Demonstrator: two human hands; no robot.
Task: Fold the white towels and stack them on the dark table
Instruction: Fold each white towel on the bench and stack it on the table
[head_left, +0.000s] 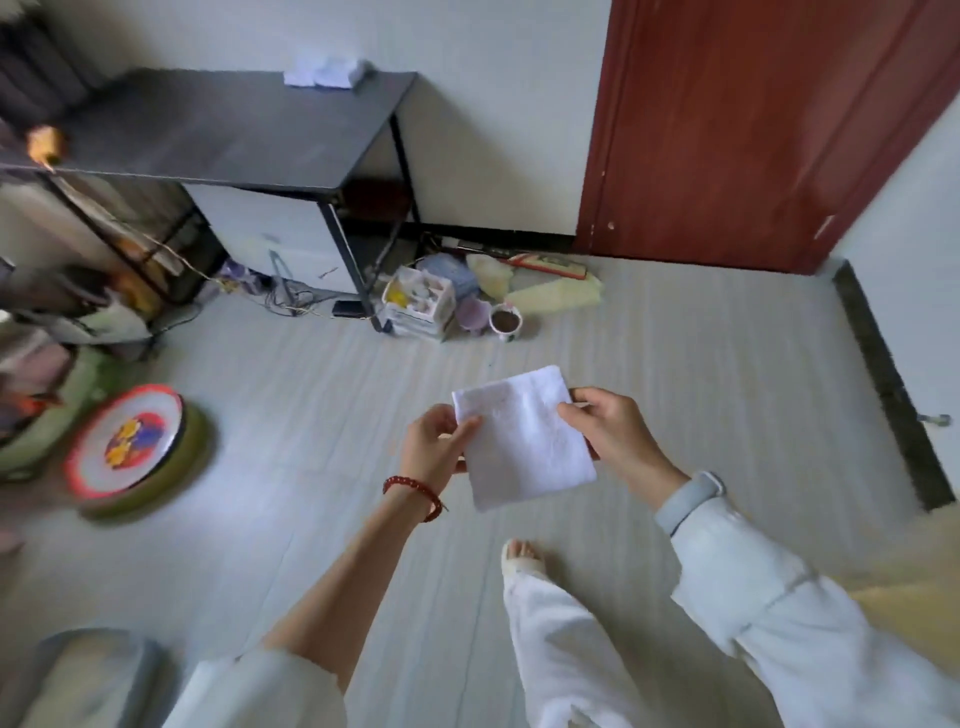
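I held the folded towel (524, 436) in the air, my left hand (435, 451) and right hand (613, 431) each pinching a side, well short of the table (218, 130) and its stack (327, 73). A loosened pinch might have let it unfold or drop.

The person wears a pale, off-white long-sleeved top. The left sleeve (270, 691) is pushed up past the elbow, leaving the forearm bare below the left hand (434, 447). The right sleeve (753, 587) reaches down nearly to the wrist, loose and creased. Just behind the left hand, a bracelet of dark red beads (415, 491) circles the wrist, one strand hanging off it. Just behind the right hand (610, 434), a light grey band (693, 496) wraps the wrist. Below the hands, a leg in loose white trousers (561, 649) ends in a pale open-toed sandal (522, 558).
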